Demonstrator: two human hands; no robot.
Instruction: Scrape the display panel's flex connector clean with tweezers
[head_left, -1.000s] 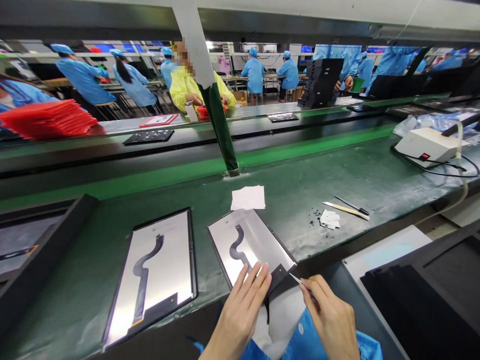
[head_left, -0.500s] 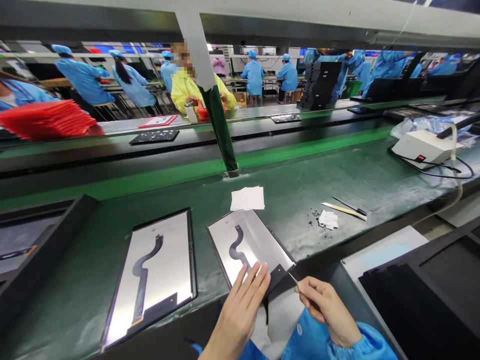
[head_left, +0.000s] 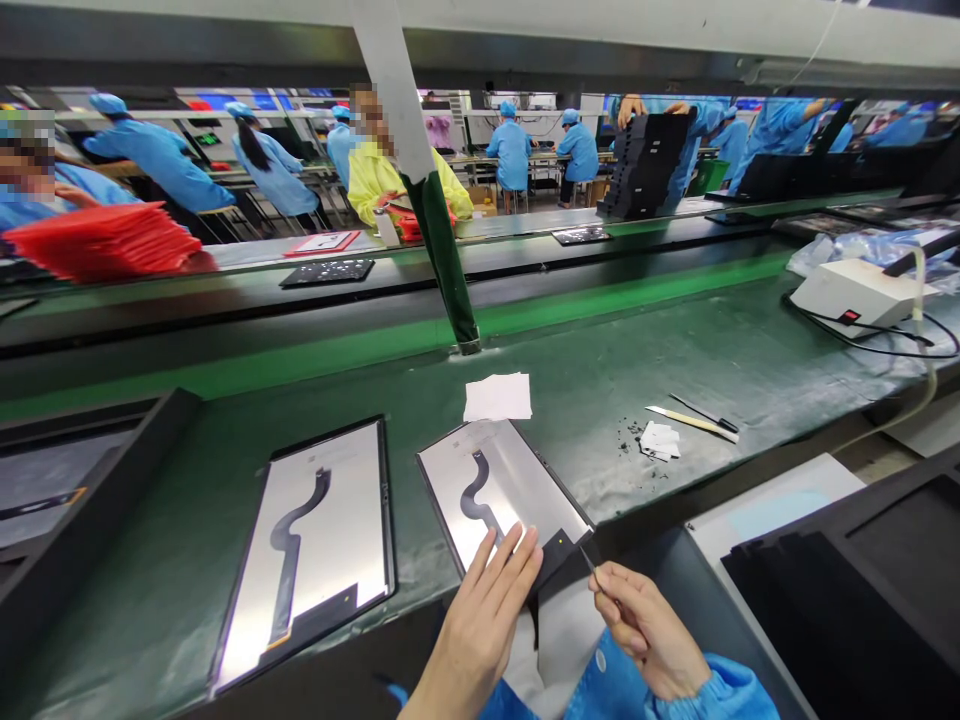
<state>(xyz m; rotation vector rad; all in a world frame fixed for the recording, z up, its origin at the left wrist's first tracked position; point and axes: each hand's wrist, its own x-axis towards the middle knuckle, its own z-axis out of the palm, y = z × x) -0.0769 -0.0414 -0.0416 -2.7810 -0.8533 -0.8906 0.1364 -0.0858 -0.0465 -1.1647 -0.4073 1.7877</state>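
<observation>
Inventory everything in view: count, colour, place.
bench: one, green, centre
display panels: two, silver with black edges, on bench
tray: one, black, left, holding another panel
paper: count unclear, white, beyond the panels
strips: several, white, right of panels
slim tools: two, cream-black and black, beside strips
device: one, white, far right
stacks: two, red and black, background
people: several, mostly blue clothing, background
pointed tool: one, dark, right hand
hands: two, bare, at right-hand panel
</observation>
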